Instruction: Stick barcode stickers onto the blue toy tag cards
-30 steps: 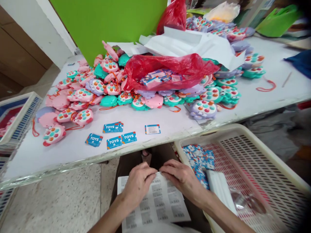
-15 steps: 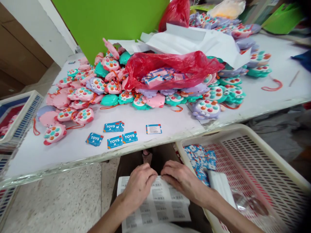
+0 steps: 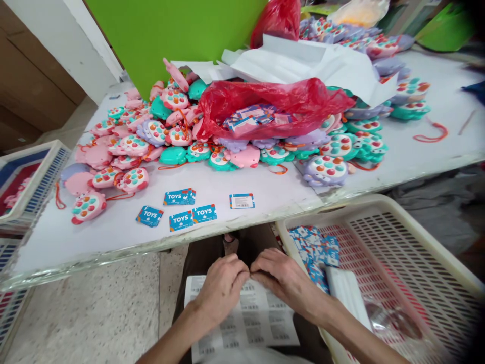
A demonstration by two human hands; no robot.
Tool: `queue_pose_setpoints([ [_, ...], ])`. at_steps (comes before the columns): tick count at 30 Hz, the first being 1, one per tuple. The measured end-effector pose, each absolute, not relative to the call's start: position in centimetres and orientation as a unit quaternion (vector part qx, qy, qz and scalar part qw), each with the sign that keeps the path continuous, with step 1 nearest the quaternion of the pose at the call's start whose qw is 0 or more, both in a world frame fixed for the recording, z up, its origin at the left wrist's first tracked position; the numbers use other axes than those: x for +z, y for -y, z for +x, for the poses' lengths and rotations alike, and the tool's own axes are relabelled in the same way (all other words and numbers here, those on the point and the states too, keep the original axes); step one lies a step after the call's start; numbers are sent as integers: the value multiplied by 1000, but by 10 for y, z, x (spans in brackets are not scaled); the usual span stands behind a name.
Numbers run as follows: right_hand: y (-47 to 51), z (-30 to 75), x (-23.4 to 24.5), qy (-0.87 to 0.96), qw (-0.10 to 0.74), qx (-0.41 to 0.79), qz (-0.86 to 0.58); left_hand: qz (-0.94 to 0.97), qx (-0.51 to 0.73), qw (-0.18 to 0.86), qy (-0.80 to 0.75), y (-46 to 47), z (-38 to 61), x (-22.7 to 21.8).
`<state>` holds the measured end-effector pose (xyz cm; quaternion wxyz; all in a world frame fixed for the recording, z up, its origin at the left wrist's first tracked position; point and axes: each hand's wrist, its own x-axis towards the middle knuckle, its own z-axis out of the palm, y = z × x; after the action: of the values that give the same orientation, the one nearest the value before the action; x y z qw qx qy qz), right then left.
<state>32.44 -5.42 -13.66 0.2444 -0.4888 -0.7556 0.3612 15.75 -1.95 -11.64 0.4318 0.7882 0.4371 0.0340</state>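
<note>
Both hands (image 3: 223,284) w/ lbl. sheet (image 3: 252,323)

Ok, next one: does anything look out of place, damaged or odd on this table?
Two mild oddities, neither clearly a fault. At the right of the table, an orange strap lies apart from the heaped toys, with none visibly attached. One card shows a white label; the nearby cards read TOYS.

Fingers (image 3: 265,262): bare, ungloved. Forearms (image 3: 176,328), two: bare, behind the fingers. Trousers (image 3: 200,257): dark brown, beneath and beyond the fingers.
</note>
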Motion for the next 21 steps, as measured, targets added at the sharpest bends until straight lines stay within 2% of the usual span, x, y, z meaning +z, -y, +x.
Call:
queue_pose_setpoints([
  [12, 48, 324, -131, 793, 156, 301, -506, 751, 38, 458, -474, 13, 137, -107],
  [18, 46, 325, -133, 756, 191, 357, -515, 733, 45, 443, -514, 10, 122, -104],
  [21, 47, 332, -140, 730, 204, 386, -526, 651, 85, 511, -555, 10, 96, -107],
])
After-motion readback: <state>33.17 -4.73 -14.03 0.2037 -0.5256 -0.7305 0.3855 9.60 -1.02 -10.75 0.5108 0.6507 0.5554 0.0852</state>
